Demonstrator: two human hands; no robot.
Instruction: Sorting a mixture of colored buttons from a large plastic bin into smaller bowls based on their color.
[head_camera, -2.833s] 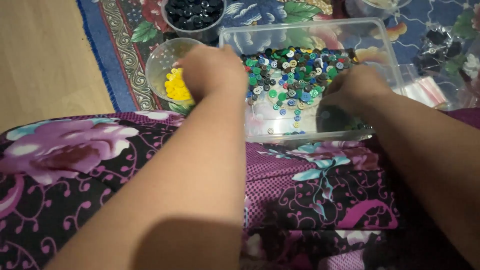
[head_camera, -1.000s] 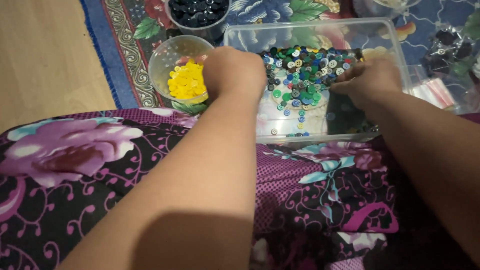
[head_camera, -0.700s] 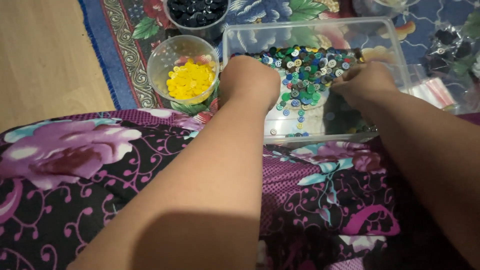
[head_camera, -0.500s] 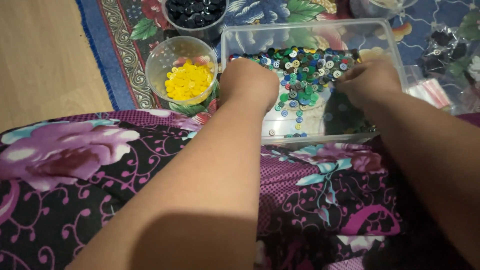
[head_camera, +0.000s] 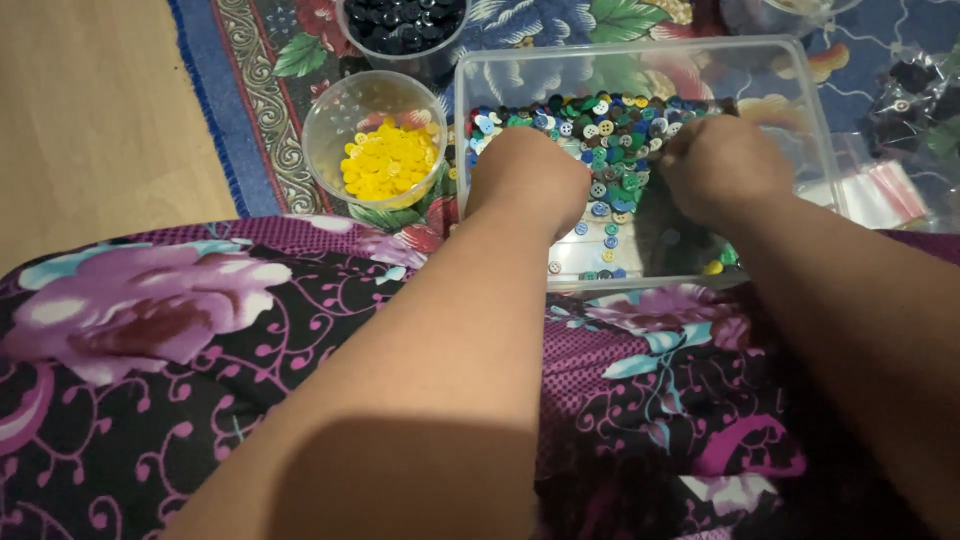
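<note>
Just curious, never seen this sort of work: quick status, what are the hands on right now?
Left hand and right hand both down in the clear tub, on mixed buttons. Grip hidden. Yellow buttons in cup beside it. Nothing in the way.

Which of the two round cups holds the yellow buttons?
The clear cup nearest the left hand, beside the big tub. The other cup, farther away at the top edge, holds black ones.

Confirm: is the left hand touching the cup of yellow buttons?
Apart. The head view shows the left hand inside the clear tray, rug visible between it and the yellow-button cup.
</note>
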